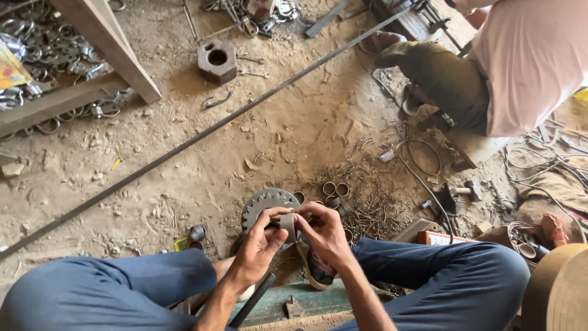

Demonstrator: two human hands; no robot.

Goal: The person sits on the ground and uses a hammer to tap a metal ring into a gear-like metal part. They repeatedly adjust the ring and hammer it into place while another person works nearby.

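Observation:
Both my hands meet over my lap and hold one small grey metal ring piece (287, 224) between them. My left hand (260, 245) grips it from the left with thumb on top. My right hand (323, 233) pinches it from the right. Just beyond my hands a round toothed metal gear (264, 201) lies flat on the dirt floor. Several short metal pipe rings (334, 190) sit to the right of the gear beside a heap of metal shavings (367, 208). A dark rod (252, 300) slants down under my left wrist.
A long thin steel bar (202, 135) crosses the floor diagonally. Another person (490, 67) in a pink shirt squats at upper right. A heavy hexagonal nut block (217, 60) lies at top centre. A wooden frame (104, 37) over metal clamps stands top left. Cables and a hammer (467, 190) lie right.

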